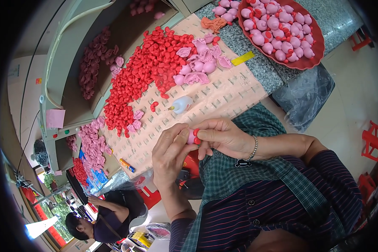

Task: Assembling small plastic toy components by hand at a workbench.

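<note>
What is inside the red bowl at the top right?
The red bowl holds a heap of round pink pieces, with small red parts among them. The heap hides the bottom; what lies there cannot be seen.

Left hand (168, 152) and right hand (223, 135) pinching pink piece (191, 137), white bottle (182, 105) nearby, heaped red pieces (138, 77)

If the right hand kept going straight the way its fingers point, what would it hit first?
The right hand points toward picture left, so first comes the small pink-and-red piece at its fingertips, then seemingly the left hand; exact depth is unclear.
</note>
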A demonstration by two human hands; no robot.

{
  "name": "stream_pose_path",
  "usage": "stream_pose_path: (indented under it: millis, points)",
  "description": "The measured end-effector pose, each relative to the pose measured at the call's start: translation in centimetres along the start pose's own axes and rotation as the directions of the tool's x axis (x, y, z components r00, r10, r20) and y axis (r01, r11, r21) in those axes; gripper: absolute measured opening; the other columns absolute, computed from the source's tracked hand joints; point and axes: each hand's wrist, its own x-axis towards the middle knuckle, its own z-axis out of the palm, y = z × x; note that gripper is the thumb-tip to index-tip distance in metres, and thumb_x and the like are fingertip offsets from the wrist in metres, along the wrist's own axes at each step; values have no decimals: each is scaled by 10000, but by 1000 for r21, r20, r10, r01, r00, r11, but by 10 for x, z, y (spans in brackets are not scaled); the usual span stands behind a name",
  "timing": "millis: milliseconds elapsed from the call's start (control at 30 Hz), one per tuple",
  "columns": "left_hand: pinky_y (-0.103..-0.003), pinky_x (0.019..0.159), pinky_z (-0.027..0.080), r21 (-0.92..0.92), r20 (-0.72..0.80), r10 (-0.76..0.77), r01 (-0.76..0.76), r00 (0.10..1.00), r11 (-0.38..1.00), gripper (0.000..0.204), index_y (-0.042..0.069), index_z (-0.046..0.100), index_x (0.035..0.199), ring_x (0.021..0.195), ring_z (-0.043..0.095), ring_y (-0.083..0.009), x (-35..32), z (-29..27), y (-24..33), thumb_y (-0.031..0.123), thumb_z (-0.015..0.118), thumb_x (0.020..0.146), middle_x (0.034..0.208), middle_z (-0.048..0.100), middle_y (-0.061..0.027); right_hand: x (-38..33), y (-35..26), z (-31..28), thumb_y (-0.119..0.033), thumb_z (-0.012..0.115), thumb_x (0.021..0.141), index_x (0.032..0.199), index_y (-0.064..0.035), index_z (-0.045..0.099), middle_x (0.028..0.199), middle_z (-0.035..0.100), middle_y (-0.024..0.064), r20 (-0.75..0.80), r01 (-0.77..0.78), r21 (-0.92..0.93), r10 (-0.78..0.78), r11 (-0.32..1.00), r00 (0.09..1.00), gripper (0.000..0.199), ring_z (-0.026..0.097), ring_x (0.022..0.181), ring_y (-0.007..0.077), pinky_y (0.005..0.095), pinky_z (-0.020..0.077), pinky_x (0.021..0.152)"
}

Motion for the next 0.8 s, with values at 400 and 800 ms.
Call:
stream_pose_path:
  millis: [400, 800]
  points:
    - [-371, 816, 554, -16, -63, -14, 13, 998, 1000, 476, 15, 615, 1184, 1000, 680, -331, -6, 7, 1, 4, 784, 739, 1157, 661, -237, 1, -4, 1, -168, 556, 1007, 1235, -27, 593, 1031, 689, 75, 25, -25, 16, 25, 1000, 999, 271, 717, 733, 202, 248, 500, 597]
    - [-383, 878, 555, -247, -137, -99, 62, 986, 967, 472, 7, 687, 1116, 1062, 676, -333, -16, 9, -5, -63, 796, 662, 1138, 672, -266, 0, -5, 10, -137, 530, 1015, 1275, -10, 563, 1071, 672, 94, 48, 18, -32, -16, 999, 999, 291, 717, 785, 204, 254, 504, 622]
